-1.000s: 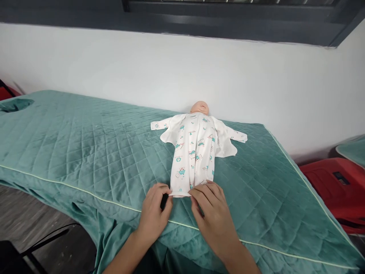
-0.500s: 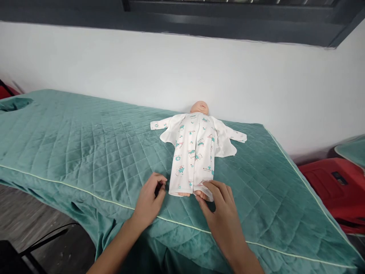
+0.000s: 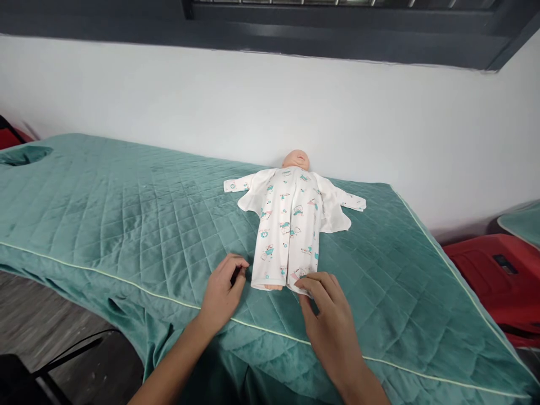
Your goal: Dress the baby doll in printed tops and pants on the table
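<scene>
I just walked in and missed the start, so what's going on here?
A person's right hand pinches the bottom hem of a long white cloth gown with teal prints. The gown lies over a pink-headed baby doll, face up on a quilted green cover, sleeves spread outward. The left hand is beside the hem's other end, free of the fabric.

Place: likely care-training room | quilted bed (image 3: 147, 208) with hole (image 3: 26, 155) | baby doll (image 3: 296, 160)

I have my right hand (image 3: 331, 315) pinching the near right hem of the white clothes (image 3: 274, 225) on a doll (image 3: 296, 160) lying on a green bed (image 3: 147, 208); my left hand (image 3: 220, 293) curls just left of them.
</scene>
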Demonstrator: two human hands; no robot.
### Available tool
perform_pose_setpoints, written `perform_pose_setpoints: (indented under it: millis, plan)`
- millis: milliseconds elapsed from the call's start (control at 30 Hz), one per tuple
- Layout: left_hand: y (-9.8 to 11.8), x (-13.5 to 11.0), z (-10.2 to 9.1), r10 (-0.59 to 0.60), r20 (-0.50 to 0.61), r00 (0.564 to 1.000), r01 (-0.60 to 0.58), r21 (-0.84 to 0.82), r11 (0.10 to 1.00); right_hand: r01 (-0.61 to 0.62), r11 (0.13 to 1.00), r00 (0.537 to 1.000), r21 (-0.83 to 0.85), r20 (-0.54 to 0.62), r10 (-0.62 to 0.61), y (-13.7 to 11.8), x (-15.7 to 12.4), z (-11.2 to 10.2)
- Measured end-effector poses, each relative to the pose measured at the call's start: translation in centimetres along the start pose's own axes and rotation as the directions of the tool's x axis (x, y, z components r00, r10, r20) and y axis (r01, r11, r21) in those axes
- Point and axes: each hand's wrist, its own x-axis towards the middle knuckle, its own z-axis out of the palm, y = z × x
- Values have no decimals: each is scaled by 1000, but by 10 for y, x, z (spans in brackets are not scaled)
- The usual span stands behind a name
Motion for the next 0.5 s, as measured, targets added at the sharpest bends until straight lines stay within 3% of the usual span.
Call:
perform_pose_setpoints:
  millis: [200,367,500]
  plan:
    - [-10,16,-3,94,26,995,-96,137,986,62,998,998,-8,26,-62,-1,-3,0]
    - [-20,70,0,193,170,966,-249,430,868,64,996,998,58,12,-65,7,2,-11]
    - [-20,110,13,303,282,910,-406,472,782,-44,991,996,126,-73,54,37,29,-16]
